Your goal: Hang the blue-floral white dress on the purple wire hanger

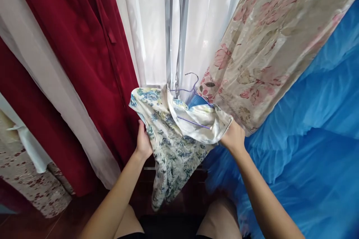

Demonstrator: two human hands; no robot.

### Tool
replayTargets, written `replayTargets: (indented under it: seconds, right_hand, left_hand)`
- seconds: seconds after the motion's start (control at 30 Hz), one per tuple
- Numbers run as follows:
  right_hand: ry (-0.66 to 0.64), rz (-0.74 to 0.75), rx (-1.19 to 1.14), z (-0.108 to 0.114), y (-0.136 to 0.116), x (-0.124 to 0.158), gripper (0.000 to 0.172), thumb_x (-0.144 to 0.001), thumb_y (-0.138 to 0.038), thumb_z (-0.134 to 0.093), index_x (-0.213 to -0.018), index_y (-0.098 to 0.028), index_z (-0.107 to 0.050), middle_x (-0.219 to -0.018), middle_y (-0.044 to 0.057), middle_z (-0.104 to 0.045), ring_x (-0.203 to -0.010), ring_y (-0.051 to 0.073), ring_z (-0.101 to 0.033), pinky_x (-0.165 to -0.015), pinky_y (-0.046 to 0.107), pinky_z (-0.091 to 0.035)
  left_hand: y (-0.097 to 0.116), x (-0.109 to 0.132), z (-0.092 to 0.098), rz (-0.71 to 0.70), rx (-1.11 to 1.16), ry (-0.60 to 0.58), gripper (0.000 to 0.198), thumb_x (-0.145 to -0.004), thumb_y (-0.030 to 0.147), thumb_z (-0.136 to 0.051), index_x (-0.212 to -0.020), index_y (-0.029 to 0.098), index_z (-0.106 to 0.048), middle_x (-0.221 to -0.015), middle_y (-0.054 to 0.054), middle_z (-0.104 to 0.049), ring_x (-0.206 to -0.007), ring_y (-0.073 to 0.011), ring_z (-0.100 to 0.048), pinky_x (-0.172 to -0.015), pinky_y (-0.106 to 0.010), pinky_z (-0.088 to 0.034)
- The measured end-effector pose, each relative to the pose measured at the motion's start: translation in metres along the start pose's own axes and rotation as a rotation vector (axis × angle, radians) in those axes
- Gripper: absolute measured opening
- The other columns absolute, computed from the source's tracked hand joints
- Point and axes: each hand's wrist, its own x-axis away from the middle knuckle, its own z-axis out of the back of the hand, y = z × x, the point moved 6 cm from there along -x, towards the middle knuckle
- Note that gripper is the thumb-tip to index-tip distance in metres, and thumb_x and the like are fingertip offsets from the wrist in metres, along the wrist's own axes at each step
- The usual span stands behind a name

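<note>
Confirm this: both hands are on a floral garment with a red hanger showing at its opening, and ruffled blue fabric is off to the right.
Not quite: the hanger is purple, not red, as the head view shows. Both the left hand and right hand are on the floral garment, with ruffled blue fabric off to the right.

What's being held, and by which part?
A floral garment: the left hand holds its side edge, the right hand the edge beside its wide opening.
</note>
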Motion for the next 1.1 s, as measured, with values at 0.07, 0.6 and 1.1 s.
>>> replayTargets:
  seconds: [0.07,0.6,1.1]
  right_hand:
    - [0.010,0.123,-0.026,0.007,-0.019,-0.015,0.035,-0.074,-0.036,-0.064,-0.106,-0.022,-0.064,-0.089,0.007,-0.075,-0.079,0.029,-0.071,-0.059,0.029,-0.040]
    - [-0.252,-0.266,-0.842,-0.093,-0.052,0.147,0.034,-0.099,-0.043,-0.047,-0.074,-0.021,-0.056,-0.066,-0.001,-0.053,-0.063,0.018,-0.051,-0.062,0.030,-0.041]
    - [-0.535,-0.349,-1.135,-0.140,-0.086,0.158,0.027,-0.091,-0.048,-0.061,-0.083,-0.022,-0.054,-0.064,-0.004,-0.053,-0.058,0.016,-0.049,-0.057,0.027,-0.037]
  left_hand:
    - [-0.015,0.016,0.028,-0.031,0.022,0.123,0.076,-0.076,0.086,-0.050,-0.100,0.017,-0.072,-0.106,-0.012,-0.075,-0.120,-0.0322,-0.064,-0.102,-0.043,-0.053]
    - [-0.114,0.135,0.043,0.120,-0.359,0.121,0.048,-0.078,0.043,-0.077,-0.117,0.013,-0.073,-0.125,-0.016,-0.071,-0.123,-0.0347,-0.063,-0.106,-0.045,-0.050]
    - [-0.093,0.145,0.065,0.176,-0.304,0.225,0.047,-0.080,0.044,-0.076,-0.117,0.016,-0.071,-0.125,-0.012,-0.071,-0.128,-0.0335,-0.059,-0.109,-0.044,-0.047]
